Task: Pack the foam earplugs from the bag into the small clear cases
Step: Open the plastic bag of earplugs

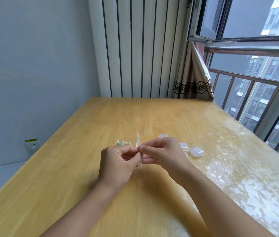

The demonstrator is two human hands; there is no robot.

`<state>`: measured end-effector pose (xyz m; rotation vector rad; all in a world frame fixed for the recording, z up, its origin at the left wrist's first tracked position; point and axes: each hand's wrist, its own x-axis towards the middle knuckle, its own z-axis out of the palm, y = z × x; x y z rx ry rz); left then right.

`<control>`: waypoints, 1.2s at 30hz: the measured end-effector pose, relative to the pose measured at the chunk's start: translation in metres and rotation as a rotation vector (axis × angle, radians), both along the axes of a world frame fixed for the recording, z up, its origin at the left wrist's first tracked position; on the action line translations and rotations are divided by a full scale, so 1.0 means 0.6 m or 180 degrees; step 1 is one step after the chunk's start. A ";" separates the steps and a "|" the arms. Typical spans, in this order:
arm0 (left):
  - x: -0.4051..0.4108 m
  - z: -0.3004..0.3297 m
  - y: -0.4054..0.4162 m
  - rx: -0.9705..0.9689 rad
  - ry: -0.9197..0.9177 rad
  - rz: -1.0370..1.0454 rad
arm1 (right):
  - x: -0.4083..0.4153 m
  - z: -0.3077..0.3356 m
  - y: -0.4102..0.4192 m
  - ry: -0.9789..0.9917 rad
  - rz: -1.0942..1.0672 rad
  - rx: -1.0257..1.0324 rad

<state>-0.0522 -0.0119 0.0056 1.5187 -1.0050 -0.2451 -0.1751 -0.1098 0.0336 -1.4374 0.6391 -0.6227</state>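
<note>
A small clear zip bag (132,142) is held just above the wooden table (84,134), its sealed top edge standing upright between my hands. My left hand (118,161) pinches one side of that top edge and my right hand (161,151) pinches the other. Coloured foam earplugs (119,144), orange and green, show through the far end of the bag. Several small clear cases lie shut on the table behind and right of my right hand: one (162,135), another (183,146) and a third (196,151). My right hand partly hides a further case.
The table runs back to a striped wall panel (135,48) and a curtain (193,79). A window with a metal railing (255,79) borders the right side. Glare covers the table's right part. A wall socket (32,145) sits low on the left.
</note>
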 end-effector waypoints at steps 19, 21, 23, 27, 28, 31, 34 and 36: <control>0.009 0.007 0.002 -0.0007 0.2005 -0.0707 | 0.001 0.000 -0.001 -0.0591 0.0320 0.1176; 0.006 0.007 0.002 -0.0028 0.1816 -0.0667 | 0.000 0.004 0.002 -0.0407 0.0209 0.0917; 0.002 0.005 0.003 -0.0056 0.1528 -0.0554 | 0.000 0.003 0.003 -0.0232 0.0054 0.0622; 0.000 0.005 0.004 -0.0150 0.1321 -0.0387 | 0.001 0.006 0.004 -0.0156 -0.0084 0.0504; 0.000 0.006 0.004 -0.0162 0.1263 -0.0346 | 0.000 0.009 0.003 -0.0178 -0.0035 0.0554; 0.000 0.009 0.005 -0.0192 0.1207 -0.0268 | -0.006 0.014 -0.003 -0.0348 0.0268 0.0803; -0.005 0.012 0.008 -0.0119 0.0791 -0.0169 | -0.010 0.013 -0.006 -0.0299 0.0311 0.0647; -0.006 0.011 0.010 -0.0091 0.0163 0.0024 | -0.009 0.012 -0.003 -0.0110 0.0159 0.0374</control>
